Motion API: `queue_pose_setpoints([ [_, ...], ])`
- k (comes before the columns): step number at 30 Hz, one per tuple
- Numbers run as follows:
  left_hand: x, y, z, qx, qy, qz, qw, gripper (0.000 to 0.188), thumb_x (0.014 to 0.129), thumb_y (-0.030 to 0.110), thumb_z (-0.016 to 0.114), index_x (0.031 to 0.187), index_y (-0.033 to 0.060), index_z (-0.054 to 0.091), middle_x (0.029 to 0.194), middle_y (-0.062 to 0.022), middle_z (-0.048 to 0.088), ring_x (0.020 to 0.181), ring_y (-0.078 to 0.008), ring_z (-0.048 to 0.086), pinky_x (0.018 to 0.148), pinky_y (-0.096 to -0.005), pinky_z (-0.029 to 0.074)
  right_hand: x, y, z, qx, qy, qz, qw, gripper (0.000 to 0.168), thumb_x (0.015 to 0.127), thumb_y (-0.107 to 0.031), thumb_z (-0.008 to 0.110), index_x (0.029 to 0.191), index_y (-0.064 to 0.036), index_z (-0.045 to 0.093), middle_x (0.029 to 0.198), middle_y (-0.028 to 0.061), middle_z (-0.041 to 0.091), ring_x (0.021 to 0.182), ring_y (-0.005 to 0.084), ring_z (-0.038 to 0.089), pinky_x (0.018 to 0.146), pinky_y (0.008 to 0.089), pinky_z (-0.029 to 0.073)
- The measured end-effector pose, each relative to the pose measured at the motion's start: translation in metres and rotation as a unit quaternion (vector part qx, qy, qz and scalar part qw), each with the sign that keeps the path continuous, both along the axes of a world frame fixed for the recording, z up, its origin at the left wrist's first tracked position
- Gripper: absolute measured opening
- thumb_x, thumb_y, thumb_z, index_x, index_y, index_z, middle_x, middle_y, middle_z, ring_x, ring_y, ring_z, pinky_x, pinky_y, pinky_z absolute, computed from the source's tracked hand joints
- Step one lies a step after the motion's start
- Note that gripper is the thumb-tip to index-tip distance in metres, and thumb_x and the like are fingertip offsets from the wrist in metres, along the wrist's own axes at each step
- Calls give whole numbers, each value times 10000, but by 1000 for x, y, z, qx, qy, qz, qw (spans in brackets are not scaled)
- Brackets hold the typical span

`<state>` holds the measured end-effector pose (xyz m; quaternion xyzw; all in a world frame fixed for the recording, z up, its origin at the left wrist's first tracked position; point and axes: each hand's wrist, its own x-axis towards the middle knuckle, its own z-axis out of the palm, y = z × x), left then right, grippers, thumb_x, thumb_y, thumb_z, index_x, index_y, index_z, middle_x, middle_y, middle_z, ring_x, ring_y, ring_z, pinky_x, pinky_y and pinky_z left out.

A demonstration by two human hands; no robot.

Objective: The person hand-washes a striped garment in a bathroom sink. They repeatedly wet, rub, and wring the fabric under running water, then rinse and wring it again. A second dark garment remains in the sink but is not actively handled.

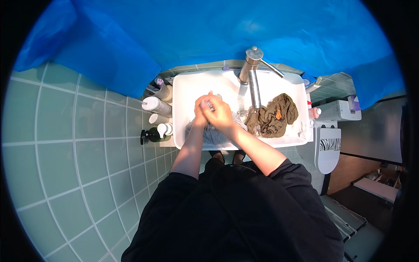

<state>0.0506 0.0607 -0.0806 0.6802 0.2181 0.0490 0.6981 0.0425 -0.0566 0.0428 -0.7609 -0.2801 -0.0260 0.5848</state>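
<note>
My left hand (200,111) and my right hand (217,113) are pressed together over the left part of a white washbasin (188,83). A bunched piece of the striped cloth garment (216,136) shows between them, and the rest of it lies in the basin under my wrists. To the right, a wet olive-brown garment (278,121) with dark print and an orange patch lies crumpled. The metal faucet (254,85) reaches over its left edge, and water seems to run from the spout onto the cloth.
Several bottles, among them a green pump bottle (152,135), and a white lidded container (155,104) stand left of the basin. A pink bottle (315,113) is at its right edge. A toilet (328,157) stands farther right. Blue sheeting (209,29) hangs behind the faucet.
</note>
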Motion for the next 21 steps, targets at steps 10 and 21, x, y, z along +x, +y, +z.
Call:
queue_pose_setpoints([
  [10, -57, -30, 89, -249, -219, 15, 943, 305, 948, 229, 535, 1126, 1, 632, 1205, -151, 624, 1159, -195, 553, 943, -340, 446, -6, 18, 14, -218, -198, 35, 955, 286, 788, -308, 597, 588, -108, 643, 575, 100, 620, 542, 304, 624, 508, 415, 497],
  [21, -21, -28, 53, -49, 73, 41, 995, 408, 941, 323, 591, 1109, -47, 625, 1130, -150, 650, 1097, -223, 586, 892, -322, 469, 50, 7, -6, -317, -105, -103, 937, 397, 866, -332, 520, 610, -76, 682, 607, 160, 645, 572, 359, 647, 576, 469, 527],
])
